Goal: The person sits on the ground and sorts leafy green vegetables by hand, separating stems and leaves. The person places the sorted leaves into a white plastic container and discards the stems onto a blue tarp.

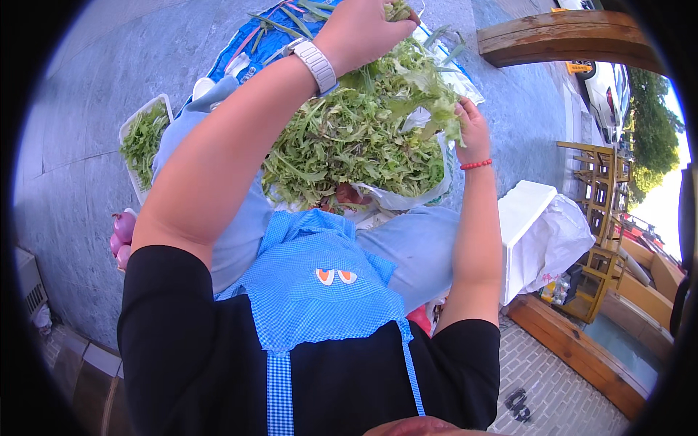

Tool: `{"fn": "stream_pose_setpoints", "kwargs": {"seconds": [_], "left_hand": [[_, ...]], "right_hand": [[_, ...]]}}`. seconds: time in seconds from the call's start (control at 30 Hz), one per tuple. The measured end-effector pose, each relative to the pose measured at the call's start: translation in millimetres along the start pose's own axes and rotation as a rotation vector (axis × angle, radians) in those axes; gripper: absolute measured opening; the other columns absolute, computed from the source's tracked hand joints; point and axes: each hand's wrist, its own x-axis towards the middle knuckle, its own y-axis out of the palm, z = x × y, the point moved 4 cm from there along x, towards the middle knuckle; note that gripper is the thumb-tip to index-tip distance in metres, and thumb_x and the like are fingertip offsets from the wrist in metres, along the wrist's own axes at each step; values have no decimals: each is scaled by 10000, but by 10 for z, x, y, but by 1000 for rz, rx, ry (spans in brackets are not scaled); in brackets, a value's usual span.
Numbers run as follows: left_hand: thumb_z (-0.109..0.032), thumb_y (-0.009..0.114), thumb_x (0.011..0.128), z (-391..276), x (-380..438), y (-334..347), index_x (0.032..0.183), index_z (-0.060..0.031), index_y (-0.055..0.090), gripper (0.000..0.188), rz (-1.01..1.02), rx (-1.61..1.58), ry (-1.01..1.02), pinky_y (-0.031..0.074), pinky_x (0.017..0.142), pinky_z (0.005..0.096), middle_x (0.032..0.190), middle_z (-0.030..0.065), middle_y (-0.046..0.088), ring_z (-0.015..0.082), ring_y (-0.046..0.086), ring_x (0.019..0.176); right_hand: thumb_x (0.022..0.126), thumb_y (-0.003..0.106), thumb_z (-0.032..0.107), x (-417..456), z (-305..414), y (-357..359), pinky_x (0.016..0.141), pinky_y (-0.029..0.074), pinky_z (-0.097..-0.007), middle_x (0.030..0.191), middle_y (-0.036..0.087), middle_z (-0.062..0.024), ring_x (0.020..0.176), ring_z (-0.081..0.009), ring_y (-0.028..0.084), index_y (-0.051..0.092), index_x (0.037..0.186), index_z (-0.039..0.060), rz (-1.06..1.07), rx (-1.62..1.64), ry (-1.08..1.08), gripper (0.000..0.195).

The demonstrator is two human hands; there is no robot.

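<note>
A large heap of leafy greens (354, 141) lies in an open plastic bag (392, 200) between my knees. My left hand (362, 32), with a pale watch on the wrist, is at the top of the view, its fingers closed on a small bunch of leaves (398, 11). At the heap's right side, my right hand (471, 125), with a red bead bracelet, pinches a frilly leafy stem (431, 92) raised over the pile. A blue plastic sheet (267, 35) with long green leaves on it is spread beyond the heap.
On the left stand a white basket (168, 103) of greens and several purple onions (124, 226). A white foam box (526, 207) and a white sack (561, 234) are at my right, near a wooden beam (578, 349). Another beam (561, 35) crosses the upper right, with stacked wooden stools (600, 201) below.
</note>
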Motion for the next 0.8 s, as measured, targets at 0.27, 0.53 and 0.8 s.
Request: {"fn": "stream_pose_setpoints", "kwargs": {"seconds": [0.27, 0.53, 0.8], "left_hand": [[-261, 777, 872, 610, -51, 764, 1091, -104, 761, 270, -31, 452, 658, 542, 694, 416, 846, 163, 718, 331, 682, 746], [-333, 711, 902, 445, 65, 667, 1144, -96, 752, 341, 158, 678, 281, 569, 849, 465, 976, 181, 745, 363, 710, 926], [-335, 733, 915, 501, 172, 372, 1116, -51, 754, 348, 15, 696, 375, 496, 583, 409, 607, 132, 619, 259, 626, 557]], "right_hand": [[1028, 661, 204, -186, 235, 463, 676, 488, -222, 920, 679, 24, 771, -47, 581, 687, 1192, 30, 130, 25, -209, 240], [1024, 664, 201, -220, 327, 358, 713, 508, -243, 886, 684, 8, 770, -75, 605, 692, 1130, -4, 161, -107, -201, 233], [973, 695, 179, -164, 111, 326, 754, 545, -300, 940, 699, -95, 833, -163, 675, 714, 1094, -6, 257, -668, -233, 221]]}}
